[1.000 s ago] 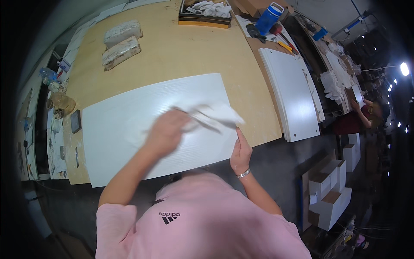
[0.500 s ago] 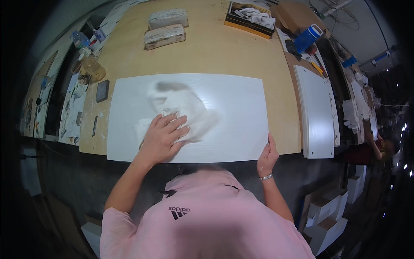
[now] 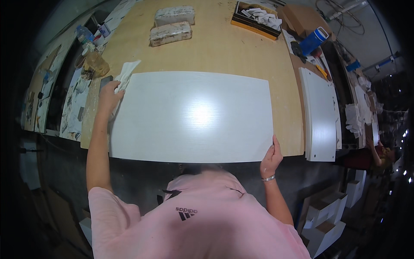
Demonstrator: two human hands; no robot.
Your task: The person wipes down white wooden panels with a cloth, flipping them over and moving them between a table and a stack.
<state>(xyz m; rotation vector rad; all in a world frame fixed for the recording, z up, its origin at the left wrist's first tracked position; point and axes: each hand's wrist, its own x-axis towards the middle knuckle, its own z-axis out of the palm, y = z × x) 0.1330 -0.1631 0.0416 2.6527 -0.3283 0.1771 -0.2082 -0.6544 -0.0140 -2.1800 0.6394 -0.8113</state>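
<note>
Your left hand point(image 3: 111, 95) is clamped on a crumpled white fabric cloth point(image 3: 128, 73) at the left edge of the flat, rectangular white panel point(image 3: 189, 116). The panel lies flat at the near side of the pale tan wooden bench point(image 3: 224, 56). Your right hand point(image 3: 271, 159) touches the panel's right edge by the near corner; whether its fingers and thumb pinch the panel, you cannot tell from this view. For good control, brace that corner gently, fold loose cloth under your left fingers, and pass along the edge with even pressure. Mind the small dark grey rectangular block point(image 3: 105, 82) close beside your left hand; it could snag the cloth.

Containers: at the far right, the open black-and-yellow shallow box point(image 3: 254, 30) holds crumpled white cloth-like pieces point(image 3: 263, 18). Beside it stand a brown cardboard box point(image 3: 302, 19) and a tilted blue cylindrical jug point(image 3: 313, 41), contents unseen. At the left edge sits a translucent amber plastic container point(image 3: 97, 64); its contents are unclear.
</note>
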